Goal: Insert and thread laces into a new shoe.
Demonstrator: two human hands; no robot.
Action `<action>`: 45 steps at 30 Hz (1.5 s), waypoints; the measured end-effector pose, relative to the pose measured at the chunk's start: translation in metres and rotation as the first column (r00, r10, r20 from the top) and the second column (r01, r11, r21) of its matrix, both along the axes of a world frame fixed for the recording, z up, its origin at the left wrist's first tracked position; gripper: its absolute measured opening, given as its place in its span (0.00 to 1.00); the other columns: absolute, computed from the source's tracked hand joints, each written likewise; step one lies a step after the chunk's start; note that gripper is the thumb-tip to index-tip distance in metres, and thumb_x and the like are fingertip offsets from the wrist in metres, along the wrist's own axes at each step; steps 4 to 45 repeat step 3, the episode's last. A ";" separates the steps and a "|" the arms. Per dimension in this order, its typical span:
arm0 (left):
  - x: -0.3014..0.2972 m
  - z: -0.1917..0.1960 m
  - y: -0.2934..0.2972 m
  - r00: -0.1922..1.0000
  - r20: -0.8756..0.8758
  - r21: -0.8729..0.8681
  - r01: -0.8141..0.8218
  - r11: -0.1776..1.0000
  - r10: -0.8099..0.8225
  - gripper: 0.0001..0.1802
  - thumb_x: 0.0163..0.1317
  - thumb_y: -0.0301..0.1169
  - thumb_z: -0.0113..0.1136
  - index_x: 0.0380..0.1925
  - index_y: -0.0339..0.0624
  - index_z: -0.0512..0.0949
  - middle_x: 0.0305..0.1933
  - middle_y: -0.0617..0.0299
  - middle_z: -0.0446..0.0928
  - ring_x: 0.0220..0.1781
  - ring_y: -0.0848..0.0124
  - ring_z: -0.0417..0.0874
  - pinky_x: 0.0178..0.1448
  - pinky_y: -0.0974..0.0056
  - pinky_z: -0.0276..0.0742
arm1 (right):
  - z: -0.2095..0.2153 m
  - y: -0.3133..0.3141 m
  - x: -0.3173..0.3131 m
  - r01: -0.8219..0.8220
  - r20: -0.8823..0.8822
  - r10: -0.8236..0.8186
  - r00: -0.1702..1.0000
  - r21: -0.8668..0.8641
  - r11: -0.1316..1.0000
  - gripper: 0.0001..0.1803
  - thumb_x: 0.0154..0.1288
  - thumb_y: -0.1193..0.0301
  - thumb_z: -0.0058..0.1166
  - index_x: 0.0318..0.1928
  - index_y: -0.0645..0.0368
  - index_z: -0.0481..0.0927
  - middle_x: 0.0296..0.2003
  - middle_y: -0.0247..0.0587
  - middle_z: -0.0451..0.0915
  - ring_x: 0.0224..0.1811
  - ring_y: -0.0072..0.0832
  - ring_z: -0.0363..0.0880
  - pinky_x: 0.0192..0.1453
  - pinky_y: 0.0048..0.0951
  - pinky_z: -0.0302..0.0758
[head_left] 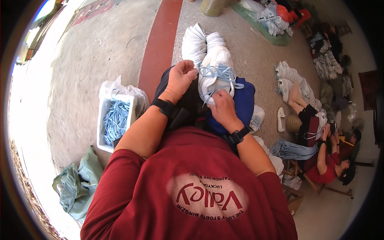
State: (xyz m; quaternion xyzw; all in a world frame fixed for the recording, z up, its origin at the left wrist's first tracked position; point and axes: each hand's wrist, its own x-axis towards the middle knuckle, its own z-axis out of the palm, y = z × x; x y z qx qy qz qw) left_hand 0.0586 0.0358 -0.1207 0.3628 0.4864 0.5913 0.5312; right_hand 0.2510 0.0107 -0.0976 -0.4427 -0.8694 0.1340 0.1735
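Observation:
In front of me a white shoe (205, 85) with light blue laces (221, 73) rests over my lap. Its laces cross the front and hang loose in loops at the sides. My right hand (225, 109) is closed on the near rim of this shoe. To the left of the shoe my left hand (183, 78) is raised, thumb and fingers pinched together. Anything between those fingertips is too small to make out. Beyond the shoe extend two rows of nested white shoes (194, 45). A blue cloth (245, 102) lies beneath, on my right leg.
At my left stands a white foam box (100, 127) holding blue laces, with clear plastic behind it. A green sack (80, 184) lies nearer. On the right a co-worker (320, 164) sits among white shoes and a blue lace bundle (294, 150). A metal tin (212, 7) stands far ahead.

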 end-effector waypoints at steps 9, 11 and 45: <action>-0.014 0.001 -0.003 0.957 0.282 -0.027 -0.067 0.997 0.072 0.16 0.58 0.24 0.57 0.46 0.32 0.70 0.45 0.58 0.74 0.45 0.70 0.78 0.48 0.66 0.76 | 0.030 0.002 0.018 -0.016 -0.407 -0.268 0.873 -0.573 0.819 0.15 0.52 0.71 0.59 0.42 0.59 0.79 0.47 0.51 0.78 0.51 0.39 0.76 0.54 0.38 0.71; -0.014 0.001 -0.003 0.957 0.282 -0.027 -0.067 0.997 0.072 0.16 0.58 0.24 0.57 0.46 0.32 0.70 0.45 0.58 0.74 0.45 0.70 0.78 0.48 0.66 0.76 | 0.030 0.002 0.018 -0.016 -0.407 -0.268 0.873 -0.573 0.819 0.15 0.52 0.71 0.59 0.42 0.59 0.79 0.47 0.51 0.78 0.51 0.39 0.76 0.54 0.38 0.71; -0.014 0.001 -0.003 0.957 0.282 -0.027 -0.067 0.997 0.072 0.16 0.58 0.24 0.57 0.46 0.32 0.70 0.45 0.58 0.74 0.45 0.70 0.78 0.48 0.66 0.76 | 0.030 0.002 0.018 -0.016 -0.407 -0.268 0.873 -0.573 0.819 0.15 0.52 0.71 0.59 0.42 0.59 0.79 0.47 0.51 0.78 0.51 0.39 0.76 0.54 0.38 0.71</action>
